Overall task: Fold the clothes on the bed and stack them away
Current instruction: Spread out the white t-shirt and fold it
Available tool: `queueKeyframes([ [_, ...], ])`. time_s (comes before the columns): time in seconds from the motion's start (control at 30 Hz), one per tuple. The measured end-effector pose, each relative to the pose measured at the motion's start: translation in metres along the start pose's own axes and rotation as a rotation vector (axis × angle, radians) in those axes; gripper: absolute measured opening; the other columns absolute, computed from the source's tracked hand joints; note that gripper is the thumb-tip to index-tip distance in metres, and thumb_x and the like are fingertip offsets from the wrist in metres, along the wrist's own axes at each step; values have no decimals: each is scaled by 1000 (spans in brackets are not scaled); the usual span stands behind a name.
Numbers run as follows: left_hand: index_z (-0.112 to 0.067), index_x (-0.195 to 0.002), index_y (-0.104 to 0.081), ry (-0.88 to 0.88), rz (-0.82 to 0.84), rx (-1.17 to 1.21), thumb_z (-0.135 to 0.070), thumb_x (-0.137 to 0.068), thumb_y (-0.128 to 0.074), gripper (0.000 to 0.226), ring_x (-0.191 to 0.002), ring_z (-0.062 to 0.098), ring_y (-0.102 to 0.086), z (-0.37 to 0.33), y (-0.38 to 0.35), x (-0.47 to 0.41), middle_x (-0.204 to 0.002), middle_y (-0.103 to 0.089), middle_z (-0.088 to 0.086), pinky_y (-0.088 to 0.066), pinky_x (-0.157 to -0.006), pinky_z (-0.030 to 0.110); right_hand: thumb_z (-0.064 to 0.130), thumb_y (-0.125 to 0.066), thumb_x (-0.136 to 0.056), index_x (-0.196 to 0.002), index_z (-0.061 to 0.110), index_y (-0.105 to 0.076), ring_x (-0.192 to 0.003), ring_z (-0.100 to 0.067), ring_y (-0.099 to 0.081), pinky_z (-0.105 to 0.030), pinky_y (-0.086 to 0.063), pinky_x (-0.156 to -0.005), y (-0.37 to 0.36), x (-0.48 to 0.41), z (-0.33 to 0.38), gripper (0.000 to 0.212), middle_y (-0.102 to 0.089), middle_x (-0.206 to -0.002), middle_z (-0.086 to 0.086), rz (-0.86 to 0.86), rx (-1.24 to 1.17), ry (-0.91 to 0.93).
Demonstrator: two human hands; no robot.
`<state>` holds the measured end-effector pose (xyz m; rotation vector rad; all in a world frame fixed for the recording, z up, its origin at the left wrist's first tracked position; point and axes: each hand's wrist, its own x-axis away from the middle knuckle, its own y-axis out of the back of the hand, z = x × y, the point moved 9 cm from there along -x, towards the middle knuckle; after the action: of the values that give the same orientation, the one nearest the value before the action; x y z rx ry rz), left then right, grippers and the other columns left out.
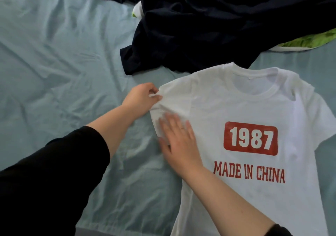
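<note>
Fingers [151, 90] of the left hand [141, 97] are pinching the bunched sleeve [164, 104] of the white T-shirt [254, 105]. Just nearer the person, the right hand [179, 141] is pressing flat, fingers straight and slightly spread, pinning the shirt's side to the bed [45, 54]. The shirt's body is lying rightward of both hands, print up, its long axis running from collar, beyond the fingers, to hem, pointing toward the person. The left hand being nearer the sleeve, the fold probably needs carrying rightward. Dark clothes [200, 26] are lying heaped beyond the fingers.
</note>
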<state>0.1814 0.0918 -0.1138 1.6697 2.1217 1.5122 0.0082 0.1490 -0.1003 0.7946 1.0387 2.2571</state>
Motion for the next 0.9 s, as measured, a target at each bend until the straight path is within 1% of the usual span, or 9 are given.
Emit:
queueKeyframes([
  [0.17, -22, -92, -57, 46, -116, 34, -38, -89, -61, 17, -78, 20, -56, 4, 4, 8, -90, -61, -1, -43, -62, 33, 73, -14, -87, -146, 47, 15, -132, -17, 46, -53, 33, -103, -45, 22, -8, 70, 43, -148, 9, 285, 157, -41],
  [0.27, -23, -103, -56, 59, -149, -18, -33, -93, -54, 14, -88, 22, -55, -5, 3, 17, -108, -56, 1, -42, -65, 32, 77, -9, -81, -145, 54, 4, -127, -12, 51, -52, 36, -100, -54, 19, -2, 69, 41, -148, 14, 372, 74, -3],
  [0.33, -26, -123, -50, 56, -169, -117, -29, -94, -52, 30, -110, 25, -50, -16, -2, 28, -127, -50, 3, -43, -84, 36, 72, -17, -87, -144, 54, -18, -130, -5, 45, -44, 34, -103, -45, 16, -8, 60, 28, -149, 23, 396, -59, -24],
  [0.37, -27, -134, -43, 56, -171, -188, -28, -93, -53, 43, -123, 27, -42, -21, -6, 35, -137, -44, 5, -38, -96, 39, 64, -25, -92, -140, 50, -35, -137, -2, 31, -39, 27, -108, -35, 15, -10, 51, 12, -152, 25, 363, -171, -42],
  [0.43, -32, -149, -19, 89, -154, -264, -30, -91, -54, 68, -142, 29, -18, -32, -21, 52, -155, -20, 7, -18, -113, 44, 43, -42, -98, -119, 34, -63, -141, -5, -26, -26, -14, -115, -5, 19, -26, 32, -43, -145, 18, 178, -482, -156],
  [0.5, -37, -150, 9, 146, -149, -281, -30, -91, -54, 86, -147, 27, 9, -43, -38, 71, -160, 9, 3, 2, -116, 48, 35, -48, -96, -95, 28, -68, -101, -7, -62, -24, -46, -86, 27, 39, -62, 21, -70, -102, 13, -35, -665, -334],
  [0.57, -40, -145, 25, 137, -155, -308, -30, -90, -53, 96, -145, 25, 24, -62, -58, 89, -157, 26, 1, 12, -113, 50, 35, -48, -96, -83, 33, -64, -84, -4, -63, -25, -51, -74, 51, 69, -109, 21, -68, -86, 15, -164, -717, -516],
  [0.73, -41, -140, 33, 63, 15, -248, -51, -88, -54, 101, -138, 27, 37, -131, -154, 126, -154, 35, 0, 18, -109, 56, 32, -47, -95, -79, 32, -61, -80, -9, -63, -23, -43, -63, 114, 143, -236, 21, -67, -81, 11, -399, -698, -817],
  [0.9, -41, -135, 40, 73, 194, -198, -81, -68, -50, 119, -135, 29, 42, -219, -266, 140, -150, 41, 3, 22, -104, 61, 15, -58, -89, -97, 8, -64, -84, -24, -60, -28, -42, -72, 173, 194, -347, 12, -67, -90, -8, -594, -585, -1005],
])
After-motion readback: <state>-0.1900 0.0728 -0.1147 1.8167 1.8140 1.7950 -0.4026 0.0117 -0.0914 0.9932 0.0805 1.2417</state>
